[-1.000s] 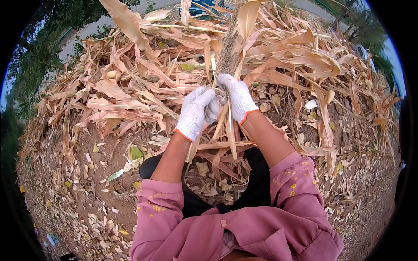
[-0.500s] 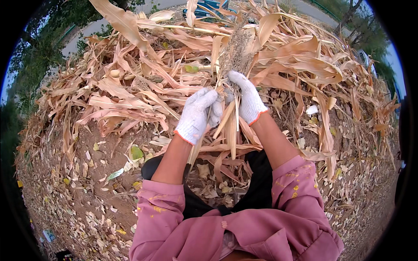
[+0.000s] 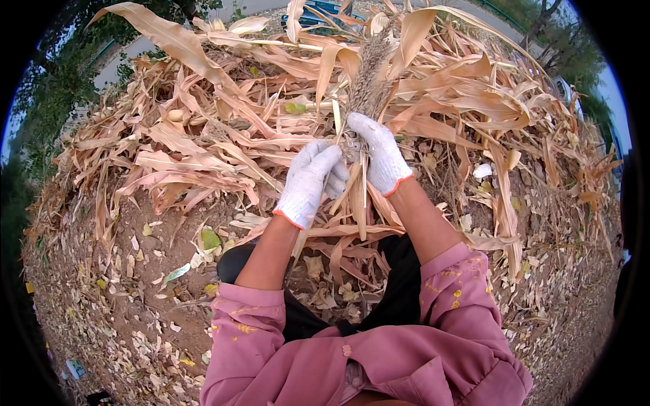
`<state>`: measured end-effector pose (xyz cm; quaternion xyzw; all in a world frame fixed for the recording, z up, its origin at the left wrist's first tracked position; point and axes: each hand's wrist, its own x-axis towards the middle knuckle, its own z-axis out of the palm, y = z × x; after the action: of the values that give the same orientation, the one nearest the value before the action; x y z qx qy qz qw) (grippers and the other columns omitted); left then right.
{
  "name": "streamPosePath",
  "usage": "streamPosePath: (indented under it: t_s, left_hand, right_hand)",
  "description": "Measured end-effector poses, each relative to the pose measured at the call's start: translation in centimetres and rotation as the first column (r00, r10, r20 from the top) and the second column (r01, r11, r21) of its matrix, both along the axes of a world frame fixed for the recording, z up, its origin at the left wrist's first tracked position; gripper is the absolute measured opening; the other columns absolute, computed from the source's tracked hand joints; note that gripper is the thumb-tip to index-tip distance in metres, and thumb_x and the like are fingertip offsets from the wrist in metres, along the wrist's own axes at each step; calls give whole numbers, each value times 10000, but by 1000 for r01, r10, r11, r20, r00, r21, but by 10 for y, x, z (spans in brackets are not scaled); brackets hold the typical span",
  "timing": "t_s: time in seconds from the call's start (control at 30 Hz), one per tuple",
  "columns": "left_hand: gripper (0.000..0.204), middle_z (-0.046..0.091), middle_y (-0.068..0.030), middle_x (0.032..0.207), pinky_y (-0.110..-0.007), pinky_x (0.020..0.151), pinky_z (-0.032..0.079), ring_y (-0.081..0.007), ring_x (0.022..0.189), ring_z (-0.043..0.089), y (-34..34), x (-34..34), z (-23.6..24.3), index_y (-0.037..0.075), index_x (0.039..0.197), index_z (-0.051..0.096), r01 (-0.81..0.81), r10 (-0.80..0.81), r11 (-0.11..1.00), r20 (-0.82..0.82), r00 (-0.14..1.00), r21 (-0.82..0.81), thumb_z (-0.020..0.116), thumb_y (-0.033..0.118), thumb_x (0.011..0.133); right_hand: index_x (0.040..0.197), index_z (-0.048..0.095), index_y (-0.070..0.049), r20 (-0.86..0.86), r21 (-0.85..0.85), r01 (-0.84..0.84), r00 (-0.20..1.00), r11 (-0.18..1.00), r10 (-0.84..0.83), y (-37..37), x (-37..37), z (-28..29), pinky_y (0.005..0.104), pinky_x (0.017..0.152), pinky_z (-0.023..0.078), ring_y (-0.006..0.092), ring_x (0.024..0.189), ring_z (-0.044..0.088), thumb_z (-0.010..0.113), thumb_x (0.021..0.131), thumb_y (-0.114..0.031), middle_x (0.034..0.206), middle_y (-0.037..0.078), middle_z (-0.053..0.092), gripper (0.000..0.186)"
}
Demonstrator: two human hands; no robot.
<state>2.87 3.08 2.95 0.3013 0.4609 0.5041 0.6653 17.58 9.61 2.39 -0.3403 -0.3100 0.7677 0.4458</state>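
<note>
Both hands wear white knit gloves with orange cuffs. My right hand (image 3: 376, 149) is closed around the lower part of a bundle of dried grey-beige tassels (image 3: 371, 74), which points away from me with pale leaf blades among it. Just left and lower, my left hand (image 3: 313, 177) has its fingers curled at the bundle's lower end, where pale strips of dry leaf (image 3: 357, 213) hang down; exactly what those fingers grip is hidden. Dry corn husks and leaves (image 3: 172, 135) lie heaped around and under both hands.
Bare soil with scattered small leaves (image 3: 156, 284) spreads nearer me. My bent legs in dark trousers (image 3: 396, 271) are below my arms. Beyond the heap are a blue object (image 3: 318, 15), a pale path (image 3: 223, 10) and trees (image 3: 61, 81).
Both hands shifted slightly right half a second ago; since then the left has edged a little lower. The tassel bundle's top has tilted rightward, and leaf blades around it have moved.
</note>
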Motion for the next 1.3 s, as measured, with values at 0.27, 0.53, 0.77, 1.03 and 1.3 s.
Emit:
streamPosePath:
  t_s: [0.27, 0.53, 0.77, 1.03, 1.3]
  left_hand:
    - [256, 613, -85, 902, -265, 613, 500, -132, 669, 588, 5, 3, 5, -4, 1004, 570, -108, 165, 973, -285, 944, 205, 664, 179, 853]
    - [183, 598, -42, 789, -267, 596, 475, -110, 641, 569, 6, -7, -2, -4, 934, 587, -62, 82, 995, -301, 950, 78, 657, 133, 836]
    - [135, 605, -30, 775, -267, 585, 484, -118, 658, 576, 4, -7, -1, 12, 913, 590, -42, 59, 996, -232, 971, 78, 619, 140, 883]
    - [95, 599, -55, 749, -266, 557, 474, -152, 620, 575, 1, -12, 0, 25, 906, 571, 1, -7, 1000, 202, 979, 31, 592, 117, 900]
    - [87, 606, -67, 745, -272, 542, 485, -178, 620, 601, 5, -12, -3, 26, 929, 570, -2, -3, 1000, 236, 972, 20, 594, 103, 896]
  right_hand:
    - [1035, 639, 28, 142, 1, 107, 984, 994, -106, -13, -13, 11, 290, 693, 502, 137, 751, 606, 675, 858, -178, 912, 66, 655, 274]
    - [1021, 641, 27, 239, 49, 70, 968, 996, -80, -18, -15, 8, 291, 666, 506, 133, 725, 612, 689, 843, -190, 865, 58, 661, 285]
    - [921, 624, -53, 155, -56, -82, 984, 995, 90, -13, -11, 3, 253, 535, 476, 128, 583, 576, 618, 884, -223, 746, 36, 623, 174]
    - [953, 547, -89, 75, -159, -160, 982, 974, 173, -13, -9, 5, 217, 454, 419, 130, 542, 559, 557, 915, -270, 738, 42, 607, 185]
    - [940, 609, -75, 91, -71, -124, 987, 990, 130, -18, -11, 7, 240, 540, 442, 111, 624, 560, 583, 916, -269, 768, 17, 602, 198]
